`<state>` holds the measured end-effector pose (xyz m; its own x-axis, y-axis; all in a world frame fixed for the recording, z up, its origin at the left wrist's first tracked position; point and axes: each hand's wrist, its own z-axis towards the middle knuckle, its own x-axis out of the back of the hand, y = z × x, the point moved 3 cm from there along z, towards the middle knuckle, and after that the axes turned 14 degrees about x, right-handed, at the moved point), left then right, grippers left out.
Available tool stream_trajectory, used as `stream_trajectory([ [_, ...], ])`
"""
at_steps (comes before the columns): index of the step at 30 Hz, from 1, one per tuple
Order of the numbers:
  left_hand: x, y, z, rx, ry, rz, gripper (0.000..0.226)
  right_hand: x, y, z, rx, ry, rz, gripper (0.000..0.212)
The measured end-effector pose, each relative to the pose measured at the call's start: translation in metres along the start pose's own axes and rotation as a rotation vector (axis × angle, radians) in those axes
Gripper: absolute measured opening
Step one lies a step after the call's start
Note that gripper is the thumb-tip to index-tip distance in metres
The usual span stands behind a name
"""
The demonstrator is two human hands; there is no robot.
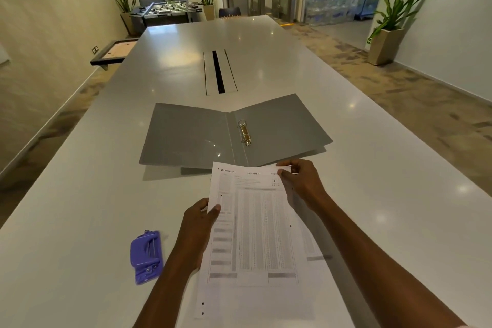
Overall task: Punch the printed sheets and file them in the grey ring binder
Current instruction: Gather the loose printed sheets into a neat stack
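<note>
A grey ring binder (191,136) lies open on the white table (80,194), its metal rings (244,132) near the spine. Just in front of it I hold a printed sheet (253,226) lifted over the table. My left hand (198,224) pinches the sheet's left edge. My right hand (300,181) grips its top right corner. More printed sheets (255,301) lie flat beneath, with two punched holes showing at their lower left. A purple hole punch (146,257) rests on the table to the left of my left forearm.
A cable slot (219,72) runs along the table's middle beyond the binder. Past the far end stand a foosball table (166,9), potted plants (391,26) and stacked water bottles (330,2). A framed board (114,52) leans by the left wall.
</note>
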<state>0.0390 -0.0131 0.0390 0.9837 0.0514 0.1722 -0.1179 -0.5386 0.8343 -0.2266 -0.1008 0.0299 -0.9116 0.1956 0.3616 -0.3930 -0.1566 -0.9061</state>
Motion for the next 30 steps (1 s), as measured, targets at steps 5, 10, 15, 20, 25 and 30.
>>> stream_trajectory([
  [5, 0.012, 0.001, -0.008, 0.02, 0.04, -0.115, 0.027, 0.034, 0.003, -0.006, -0.036, 0.136, 0.007, 0.021],
  [10, 0.041, -0.008, -0.005, 0.058, 0.127, -0.144, 0.03, 0.07, 0.014, -0.03, -0.084, 0.151, -0.184, 0.025],
  [15, 0.056, -0.01, -0.012, 0.054, 0.137, -0.223, 0.039, 0.07, 0.015, -0.061, -0.16, -0.07, -0.476, 0.064],
  [20, 0.06, -0.008, -0.021, 0.06, 0.121, -0.29, 0.047, 0.052, -0.001, -0.085, -0.225, -0.166, -0.802, 0.088],
  [25, 0.059, -0.009, -0.025, 0.039, 0.099, -0.319, 0.052, 0.035, -0.006, -0.092, -0.239, -0.188, -0.921, 0.088],
  [30, 0.061, -0.011, -0.027, 0.055, 0.105, -0.359, 0.055, 0.033, -0.008, -0.092, -0.226, -0.19, -0.892, 0.071],
])
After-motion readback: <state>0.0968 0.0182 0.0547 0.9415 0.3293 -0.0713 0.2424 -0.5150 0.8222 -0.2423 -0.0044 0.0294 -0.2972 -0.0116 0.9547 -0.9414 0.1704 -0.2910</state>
